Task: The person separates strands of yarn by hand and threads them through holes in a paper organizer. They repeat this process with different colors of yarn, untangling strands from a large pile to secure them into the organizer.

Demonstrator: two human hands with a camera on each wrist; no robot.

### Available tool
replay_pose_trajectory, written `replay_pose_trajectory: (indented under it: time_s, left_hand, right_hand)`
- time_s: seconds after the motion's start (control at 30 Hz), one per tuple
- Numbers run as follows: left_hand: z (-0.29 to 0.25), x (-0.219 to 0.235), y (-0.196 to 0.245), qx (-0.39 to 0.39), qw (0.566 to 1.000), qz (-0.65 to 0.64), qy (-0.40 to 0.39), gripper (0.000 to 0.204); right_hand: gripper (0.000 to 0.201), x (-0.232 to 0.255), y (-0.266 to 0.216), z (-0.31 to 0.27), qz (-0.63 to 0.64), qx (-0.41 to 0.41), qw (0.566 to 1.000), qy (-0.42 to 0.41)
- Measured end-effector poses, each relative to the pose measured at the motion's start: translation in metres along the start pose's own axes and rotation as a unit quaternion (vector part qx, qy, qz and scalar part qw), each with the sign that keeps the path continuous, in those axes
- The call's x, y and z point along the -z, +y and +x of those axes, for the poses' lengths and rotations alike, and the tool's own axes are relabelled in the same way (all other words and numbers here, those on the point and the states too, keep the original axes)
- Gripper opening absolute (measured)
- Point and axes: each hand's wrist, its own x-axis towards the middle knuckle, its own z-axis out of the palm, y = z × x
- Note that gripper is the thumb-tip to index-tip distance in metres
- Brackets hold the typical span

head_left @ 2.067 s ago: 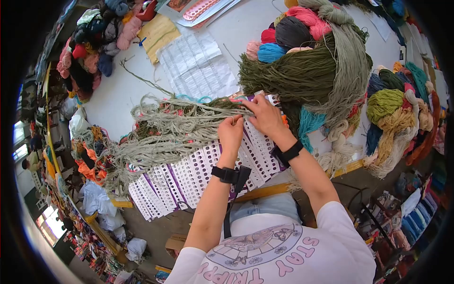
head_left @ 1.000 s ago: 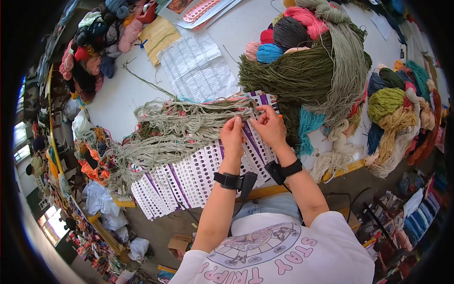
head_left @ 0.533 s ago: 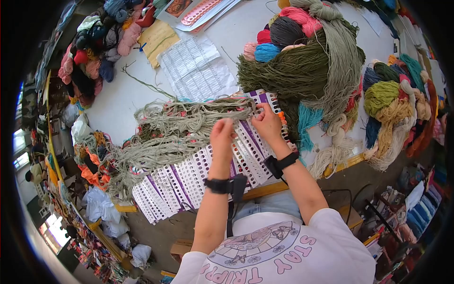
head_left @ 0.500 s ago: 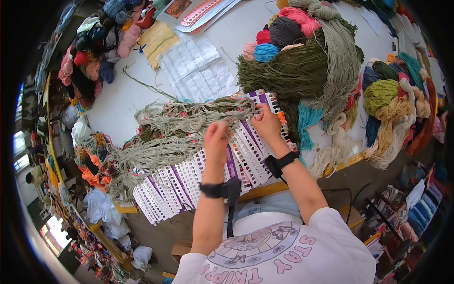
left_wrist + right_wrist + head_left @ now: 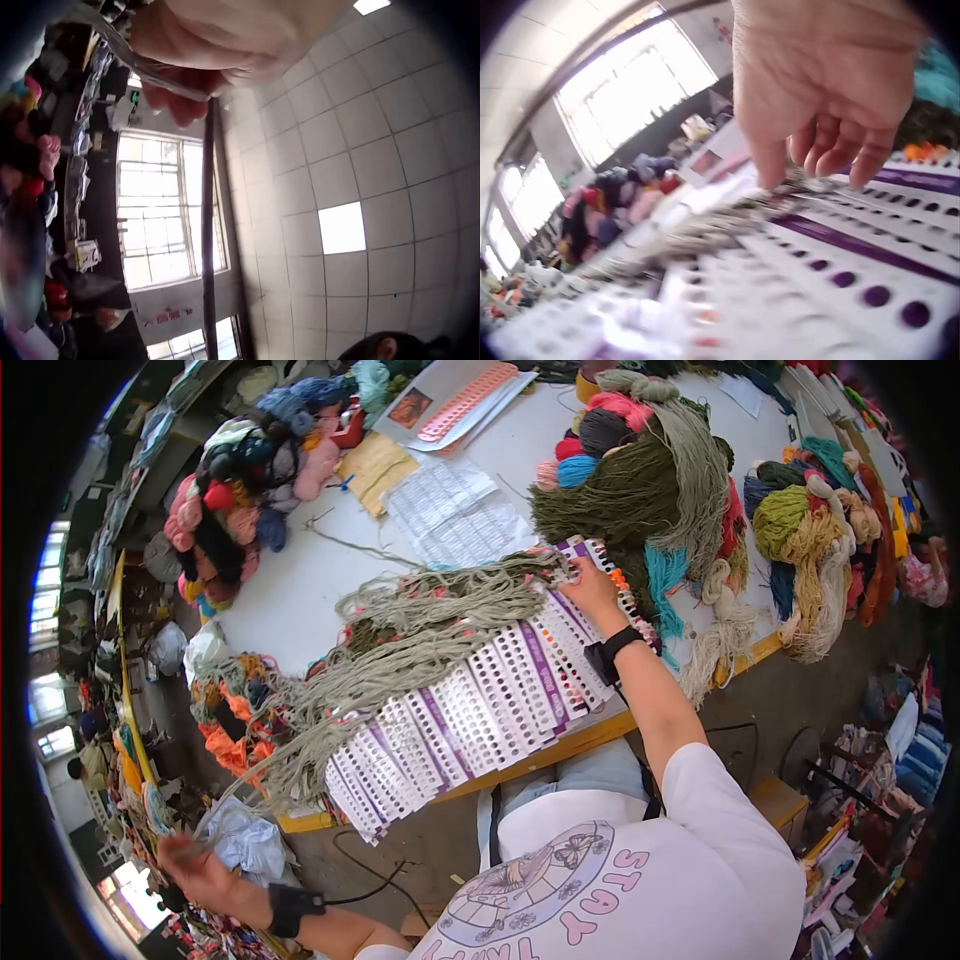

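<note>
My left hand [image 5: 208,875] is far out at the lower left, beyond the table's edge. It grips a strand of grey-green yarn [image 5: 240,788] drawn out taut from the long heap; in the left wrist view the strand [image 5: 127,56] runs into the curled fingers. At the heap's right end, my right hand [image 5: 592,592] pinches the gathered yarn over the cards. The right wrist view shows its thumb and fingers closed down on the yarn bundle [image 5: 705,229]. White and purple cards with rows of holes [image 5: 475,705] lie fanned beneath the grey-green yarn heap [image 5: 440,615].
A large dark green and grey hank [image 5: 630,490] lies at the back right, with coloured balls beside it. Printed paper [image 5: 455,510] sits behind the heap. Orange yarn [image 5: 232,735] is at the table's left end, near white plastic bags [image 5: 245,840].
My left hand has swung from beside the right hand out to the far lower left, drawing a yarn strand along. The right hand stays at the yarn's right end. The head view has shifted.
</note>
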Motion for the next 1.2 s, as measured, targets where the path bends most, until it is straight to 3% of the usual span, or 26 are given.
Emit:
replay_pose_trajectory:
  time_s: [0.03, 0.07, 0.1, 0.13, 0.17, 0.2, 0.23, 0.3, 0.47, 0.53, 0.77, 0.93, 1.07, 1.2]
  left_hand:
    - [-0.024, -0.009, -0.022, 0.073, 0.988, 0.079, -0.113, 0.031]
    - [-0.058, -0.037, -0.043, 0.133, 0.937, 0.096, -0.309, 0.037]
    - [-0.092, -0.062, -0.069, 0.199, 0.912, 0.047, -0.357, 0.038]
    - [-0.119, -0.08, -0.099, 0.261, 0.879, -0.001, -0.4, 0.04]
    - [-0.137, -0.078, -0.139, 0.346, 0.87, 0.014, -0.353, 0.036]
    - [-0.171, -0.119, -0.124, 0.354, 0.871, 0.037, -0.339, 0.03]
    - [-0.176, -0.122, -0.149, 0.452, 0.844, -0.025, -0.287, 0.026]
    - [-0.19, -0.136, -0.152, 0.477, 0.844, -0.023, -0.243, 0.021]
    - [-0.191, -0.128, -0.15, 0.415, 0.871, -0.023, -0.263, 0.017]
    - [-0.193, -0.128, -0.145, 0.394, 0.875, -0.014, -0.28, 0.017]
    - [-0.191, -0.13, -0.131, 0.432, 0.865, -0.072, -0.245, 0.016]
    - [-0.191, -0.134, -0.13, 0.456, 0.848, -0.094, -0.253, 0.016]
    - [-0.194, -0.137, -0.129, 0.414, 0.862, -0.042, -0.288, 0.02]
    - [-0.195, -0.139, -0.129, 0.42, 0.865, -0.065, -0.268, 0.018]
  right_hand:
    - [0.039, -0.002, -0.006, -0.004, 0.014, 0.03, 0.998, 0.044]
    - [0.032, -0.003, -0.023, -0.011, 0.057, 0.073, 0.991, 0.099]
    - [0.026, -0.003, -0.046, -0.024, 0.104, 0.119, 0.977, 0.145]
    - [0.014, 0.017, -0.094, -0.057, 0.197, 0.13, 0.968, 0.087]
    - [0.011, 0.019, -0.131, -0.089, 0.314, 0.157, 0.936, 0.033]
    - [0.012, 0.02, -0.159, -0.12, 0.389, 0.206, 0.897, -0.046]
    - [0.013, 0.023, -0.182, -0.149, 0.397, 0.228, 0.883, -0.105]
    - [0.016, 0.025, -0.214, -0.187, 0.413, 0.24, 0.854, -0.206]
    - [0.017, 0.028, -0.23, -0.217, 0.44, 0.172, 0.854, -0.219]
    - [0.016, 0.025, -0.23, -0.221, 0.447, 0.19, 0.84, -0.24]
    - [0.014, 0.037, -0.24, -0.237, 0.526, 0.14, 0.804, -0.238]
    - [0.012, 0.037, -0.238, -0.236, 0.502, 0.153, 0.823, -0.219]
    - [0.012, 0.033, -0.234, -0.236, 0.456, 0.195, 0.849, -0.18]
    - [0.011, 0.039, -0.238, -0.239, 0.486, 0.167, 0.84, -0.175]
